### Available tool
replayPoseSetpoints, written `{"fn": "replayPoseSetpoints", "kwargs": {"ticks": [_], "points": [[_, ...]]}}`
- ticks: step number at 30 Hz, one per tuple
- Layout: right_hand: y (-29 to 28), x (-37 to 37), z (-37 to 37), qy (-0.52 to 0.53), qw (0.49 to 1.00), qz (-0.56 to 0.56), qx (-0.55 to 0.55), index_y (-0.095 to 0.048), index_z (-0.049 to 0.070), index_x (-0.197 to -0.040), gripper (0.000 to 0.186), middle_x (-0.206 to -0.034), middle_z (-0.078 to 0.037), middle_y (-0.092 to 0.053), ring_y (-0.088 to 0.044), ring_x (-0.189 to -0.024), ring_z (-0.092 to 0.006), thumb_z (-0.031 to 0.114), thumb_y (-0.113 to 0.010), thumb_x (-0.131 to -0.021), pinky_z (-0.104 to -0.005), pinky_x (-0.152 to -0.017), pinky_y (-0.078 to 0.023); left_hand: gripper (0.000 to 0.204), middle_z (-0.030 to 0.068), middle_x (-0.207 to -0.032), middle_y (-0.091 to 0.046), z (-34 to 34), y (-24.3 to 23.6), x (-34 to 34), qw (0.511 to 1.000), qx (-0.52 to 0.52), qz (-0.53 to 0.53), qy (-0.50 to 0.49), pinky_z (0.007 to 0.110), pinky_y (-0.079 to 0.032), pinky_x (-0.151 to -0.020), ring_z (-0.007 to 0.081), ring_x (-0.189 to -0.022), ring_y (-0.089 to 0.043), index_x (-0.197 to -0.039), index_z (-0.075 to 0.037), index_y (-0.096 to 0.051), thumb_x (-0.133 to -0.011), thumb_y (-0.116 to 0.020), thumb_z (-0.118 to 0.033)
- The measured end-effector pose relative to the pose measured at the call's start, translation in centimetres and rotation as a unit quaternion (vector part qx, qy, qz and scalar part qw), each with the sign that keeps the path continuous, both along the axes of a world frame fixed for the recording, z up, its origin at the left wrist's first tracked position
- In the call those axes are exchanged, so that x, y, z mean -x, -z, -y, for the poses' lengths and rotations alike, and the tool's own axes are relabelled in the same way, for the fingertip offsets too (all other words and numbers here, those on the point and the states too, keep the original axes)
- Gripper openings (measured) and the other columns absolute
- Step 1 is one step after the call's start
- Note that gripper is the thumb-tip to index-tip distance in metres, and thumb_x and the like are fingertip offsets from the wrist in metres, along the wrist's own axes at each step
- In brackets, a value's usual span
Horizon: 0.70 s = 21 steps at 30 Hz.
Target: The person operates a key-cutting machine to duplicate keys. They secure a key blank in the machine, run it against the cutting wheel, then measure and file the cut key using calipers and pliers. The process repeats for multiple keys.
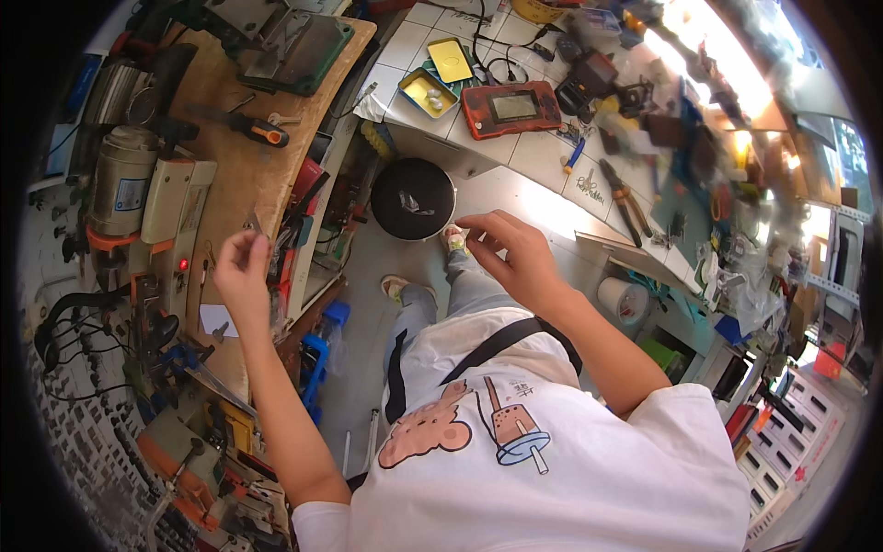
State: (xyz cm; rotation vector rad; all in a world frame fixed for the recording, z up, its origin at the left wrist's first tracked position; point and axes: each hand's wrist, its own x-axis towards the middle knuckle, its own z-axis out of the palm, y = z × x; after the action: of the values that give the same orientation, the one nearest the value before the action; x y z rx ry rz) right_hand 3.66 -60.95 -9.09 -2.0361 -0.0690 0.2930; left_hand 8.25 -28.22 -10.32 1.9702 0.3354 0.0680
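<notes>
My left hand (243,276) is closed in a pinch over the wooden bench, beside a beige machine. A small, thin, silvery metal piece (256,221) sticks up from its fingertips, too small to tell its kind. My right hand (511,253) hangs in the air in front of my body, fingers loosely bent and apart, with nothing seen in them. Below and to its left stands a round stool with a black seat (414,199). Farther up the bench lie a screwdriver with an orange and black handle (262,131) and a small metal piece (283,120).
The wooden bench (313,92) runs along my left, bearing a green-based machine (303,64) and a grey motor (124,179). Ahead, a white tiled counter (405,55) holds a red handheld device (511,109), a yellow tin (429,92) and pliers (625,202). Clutter fills its right part.
</notes>
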Motion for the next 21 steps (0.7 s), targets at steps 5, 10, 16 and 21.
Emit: {"fn": "replayPoseSetpoints", "kwargs": {"ticks": [5,10,16,21], "points": [[1.0,-1.2,2.7,-0.075,0.992,-0.003,0.105,-0.061,0.008,-0.100,0.020,-0.090,-0.006,-0.061,-0.060,-0.077,-0.0206,0.009,-0.060,-0.080,-0.0304,-0.068,-0.048,0.006,0.0145,-0.083,-0.062,8.6,-0.6,7.0,0.985,0.164,-0.059,-0.015,0.030,-0.049,-0.069,0.0189,-0.070,-0.061,-0.093,0.000,-0.045,-0.089,-0.048,-0.004],[11.4,0.1,20.8,0.197,0.900,0.029,0.387,-0.053,0.008,-0.111,0.043,-0.108,-0.010,-0.055,-0.049,-0.105,-0.0291,0.010,-0.066,-0.071,-0.0366,-0.086,-0.042,0.011,0.0107,-0.079,-0.060,14.4,-0.1,11.5,0.918,0.378,-0.110,-0.047,0.032,-0.051,-0.070,0.0160,-0.066,-0.058,-0.098,0.000,-0.053,-0.088,-0.052,-0.005],[17.4,3.0,28.8,0.179,0.809,-0.090,0.552,-0.046,0.007,-0.118,0.059,-0.119,-0.013,-0.048,-0.048,-0.104,-0.0350,0.023,-0.068,-0.065,-0.0429,-0.083,-0.045,0.024,0.0112,-0.084,-0.060,18.0,0.3,9.9,0.829,0.521,-0.200,-0.024,0.034,-0.051,-0.075,0.0164,-0.071,-0.056,-0.105,0.005,-0.058,-0.089,-0.052,-0.012],[17.8,3.3,30.0,0.210,0.826,-0.137,0.505,-0.052,0.006,-0.109,0.043,-0.111,-0.017,-0.055,-0.055,-0.097,-0.0364,0.021,-0.062,-0.069,-0.0443,-0.075,-0.047,0.027,0.0077,-0.087,-0.058,19.2,-1.7,5.1,0.793,0.564,-0.231,0.016,0.032,-0.052,-0.077,0.0117,-0.075,-0.056,-0.111,0.005,-0.054,-0.089,-0.051,-0.010]]}}
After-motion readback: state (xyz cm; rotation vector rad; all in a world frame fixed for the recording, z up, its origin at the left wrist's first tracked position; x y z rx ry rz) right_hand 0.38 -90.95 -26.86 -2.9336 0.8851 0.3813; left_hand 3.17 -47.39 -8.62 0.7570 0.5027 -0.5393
